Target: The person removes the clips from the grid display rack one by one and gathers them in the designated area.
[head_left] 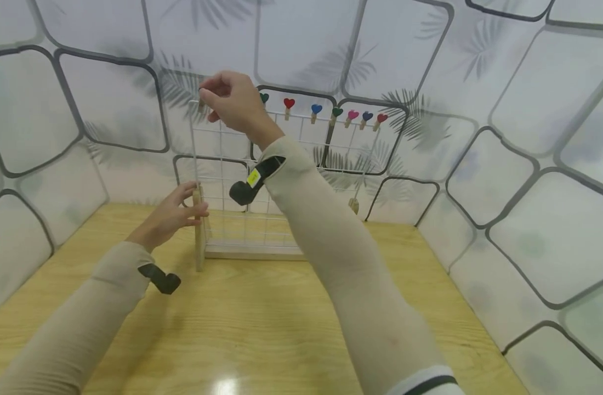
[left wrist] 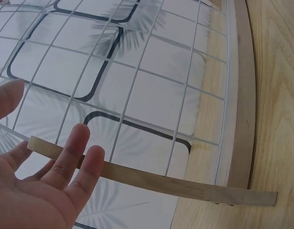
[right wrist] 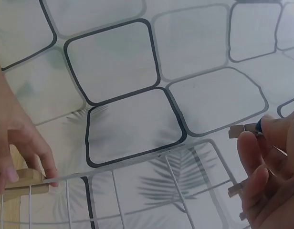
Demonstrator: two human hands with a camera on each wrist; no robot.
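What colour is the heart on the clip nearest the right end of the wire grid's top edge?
Red heart on the small wooden clip, clearest in the head view.

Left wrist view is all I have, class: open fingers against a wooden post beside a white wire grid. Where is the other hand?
Observer: The right hand is up at the top left corner of the grid.
Operator: Is it holding anything?
Observer: Yes, it pinches a small wooden clip.
Operator: Any other clips about?
Observer: Heart-topped clips sit in a row along the top wire.
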